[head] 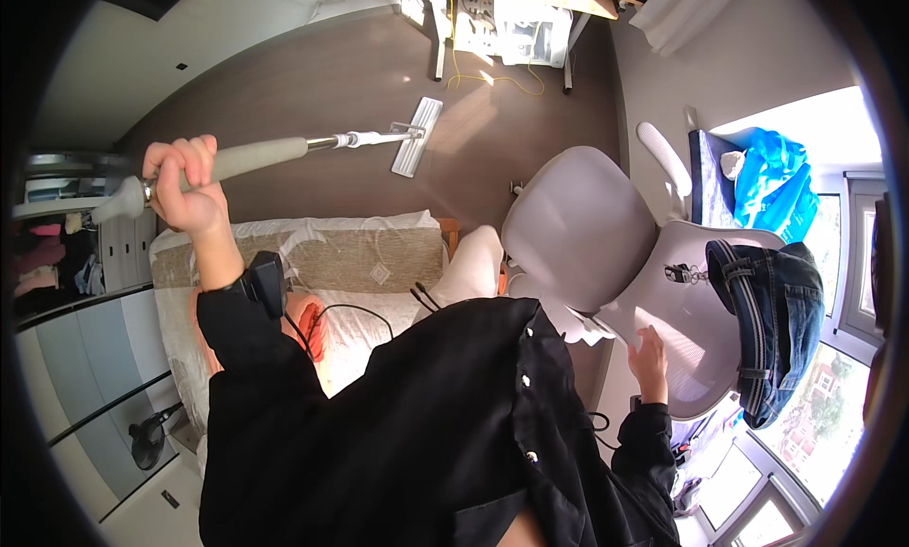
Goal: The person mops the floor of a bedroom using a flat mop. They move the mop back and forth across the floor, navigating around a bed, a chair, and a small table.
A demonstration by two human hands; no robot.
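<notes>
My left hand [186, 185] is closed around the grey grip of a flat mop's pole [263, 156], which slants across the upper left. At the pole's far end, the white mop head [417, 137] rests on the brown floor [305, 86]. My right hand [649, 362] has its fingers apart and is by the backrest of a light grey swivel chair [678, 334]; whether it touches the backrest I cannot tell. Dark blue jeans [777, 327] with a belt hang over that backrest, and a bunch of keys [683, 274] lies against it.
A covered bed [348, 259] stands at the left, with an orange cloth [305, 320] on it. At the top is a desk [596, 6] with a yellow cable [497, 78] on the floor below. A blue plastic bag [777, 181] sits by the window; a small black fan [148, 439] is at lower left.
</notes>
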